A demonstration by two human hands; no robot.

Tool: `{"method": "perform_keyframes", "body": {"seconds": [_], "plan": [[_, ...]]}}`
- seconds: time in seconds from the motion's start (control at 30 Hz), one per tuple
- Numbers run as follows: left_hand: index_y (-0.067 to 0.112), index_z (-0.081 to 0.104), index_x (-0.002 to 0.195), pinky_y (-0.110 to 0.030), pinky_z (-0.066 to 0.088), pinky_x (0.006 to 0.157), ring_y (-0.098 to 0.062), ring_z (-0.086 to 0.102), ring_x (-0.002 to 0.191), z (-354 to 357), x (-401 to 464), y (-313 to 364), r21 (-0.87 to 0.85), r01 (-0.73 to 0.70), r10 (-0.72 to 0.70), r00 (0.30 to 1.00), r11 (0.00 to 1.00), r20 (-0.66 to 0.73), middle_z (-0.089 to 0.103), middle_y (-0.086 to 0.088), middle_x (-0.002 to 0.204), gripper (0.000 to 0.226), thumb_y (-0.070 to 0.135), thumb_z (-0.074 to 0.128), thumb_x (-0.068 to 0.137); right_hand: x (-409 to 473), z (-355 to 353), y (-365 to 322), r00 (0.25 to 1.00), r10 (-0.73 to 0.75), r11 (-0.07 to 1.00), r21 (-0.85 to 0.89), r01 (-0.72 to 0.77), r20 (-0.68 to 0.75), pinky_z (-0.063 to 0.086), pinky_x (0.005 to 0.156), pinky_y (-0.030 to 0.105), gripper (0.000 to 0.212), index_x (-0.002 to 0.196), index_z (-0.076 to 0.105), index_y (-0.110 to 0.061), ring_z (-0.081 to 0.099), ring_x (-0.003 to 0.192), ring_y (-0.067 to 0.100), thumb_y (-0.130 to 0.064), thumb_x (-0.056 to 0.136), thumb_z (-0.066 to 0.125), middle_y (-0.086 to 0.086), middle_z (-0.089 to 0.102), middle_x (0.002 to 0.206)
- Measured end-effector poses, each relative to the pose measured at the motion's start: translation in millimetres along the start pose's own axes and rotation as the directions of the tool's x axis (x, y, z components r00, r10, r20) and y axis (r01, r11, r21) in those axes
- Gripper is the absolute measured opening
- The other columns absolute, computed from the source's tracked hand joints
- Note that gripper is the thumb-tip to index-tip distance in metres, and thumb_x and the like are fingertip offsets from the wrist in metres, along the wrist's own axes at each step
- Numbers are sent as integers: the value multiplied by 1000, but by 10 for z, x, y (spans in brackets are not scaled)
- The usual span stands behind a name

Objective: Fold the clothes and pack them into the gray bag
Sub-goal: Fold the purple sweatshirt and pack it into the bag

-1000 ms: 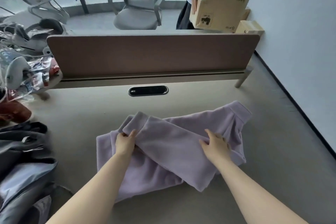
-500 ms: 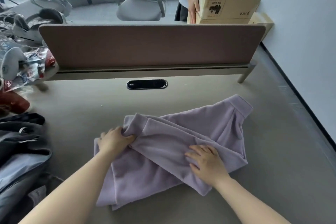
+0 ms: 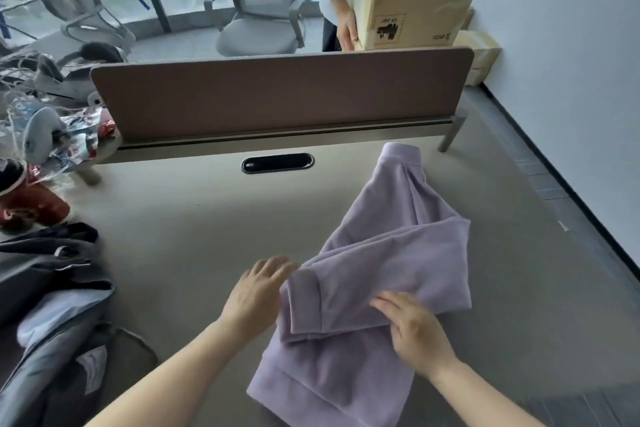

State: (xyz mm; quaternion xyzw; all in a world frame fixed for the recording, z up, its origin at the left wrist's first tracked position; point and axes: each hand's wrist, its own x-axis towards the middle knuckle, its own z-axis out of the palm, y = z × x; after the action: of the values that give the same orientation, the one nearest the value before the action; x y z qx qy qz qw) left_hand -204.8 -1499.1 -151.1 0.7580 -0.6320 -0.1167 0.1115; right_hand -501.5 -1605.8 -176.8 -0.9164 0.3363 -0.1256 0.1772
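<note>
Hands flat, fingers straight: left hand (image 3: 258,291) at folded sleeve edge, right hand (image 3: 414,329) pressing soft lilac fleece sweater (image 3: 388,253).

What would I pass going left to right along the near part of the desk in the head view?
Gray bag → left hand → lilac sweatshirt, with the right hand resting on its folded sleeve.

gray bag (image 3: 45,340) cut off at left edge, left fingers (image 3: 273,270) blurred (motion)
</note>
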Motion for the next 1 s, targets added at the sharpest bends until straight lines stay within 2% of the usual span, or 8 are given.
{"method": "perform_keyframes", "body": {"seconds": [0.1,0.27,0.37,0.43,0.6,0.77,0.87,1.0], "plan": [[40,43,140,-36,40,107,-21,44,136,91,108,-207,220,-544,509,838,810,198,39,6,152,83,16,71,66,-460,102,-85,998,52,997,-51,-50,35,57,83,29,51,117,69,-24,58,105,14,-9,76,41,-7,65,124],[32,26,152,-42,14,116,-24,13,148,269,168,-445,328,-757,653,654,565,383,19,4,161,111,57,80,57,-900,255,-226,937,165,972,-211,-101,309,47,101,30,78,143,38,-40,42,138,17,-12,74,57,-10,31,156],[30,21,153,-43,10,116,-24,0,149,336,181,-448,297,-765,651,643,572,403,-4,2,163,125,66,78,48,-1002,312,-298,850,243,967,-185,-175,468,11,116,33,92,147,-4,-49,-13,144,16,-10,85,53,-12,-17,156],[29,20,154,-42,5,117,-24,-11,149,386,184,-425,288,-767,665,641,573,383,-15,1,162,124,63,76,48,-1017,371,-293,899,198,970,-210,-122,390,21,112,36,110,148,-9,-49,0,145,26,-12,74,64,-4,-4,160],[23,27,151,-39,6,119,-31,9,149,438,145,-362,251,-776,658,626,578,419,18,-4,161,128,62,81,41,-1074,458,-316,925,163,968,-235,-84,343,30,109,40,97,146,32,-39,20,145,32,-6,64,73,4,11,162],[34,50,130,-34,42,104,-23,52,125,361,226,-327,91,-769,729,630,632,267,57,7,134,87,52,80,50,-1053,355,-353,922,237,969,-5,-248,305,23,114,30,59,135,54,-38,22,143,12,-18,81,69,-11,28,155],[41,59,118,-27,42,101,-8,50,119,169,275,-203,-69,-652,643,715,755,275,58,22,123,45,52,59,74,-999,76,-471,790,483,637,466,-613,378,45,95,35,27,105,71,-31,56,104,5,-24,79,69,-13,68,113],[15,55,73,-29,40,61,-3,42,63,-198,158,70,-544,-85,363,827,835,429,53,15,66,33,48,59,76,-950,-424,-460,726,607,262,780,-569,325,48,81,31,40,94,75,-6,64,89,17,-38,71,70,12,73,92]]}}
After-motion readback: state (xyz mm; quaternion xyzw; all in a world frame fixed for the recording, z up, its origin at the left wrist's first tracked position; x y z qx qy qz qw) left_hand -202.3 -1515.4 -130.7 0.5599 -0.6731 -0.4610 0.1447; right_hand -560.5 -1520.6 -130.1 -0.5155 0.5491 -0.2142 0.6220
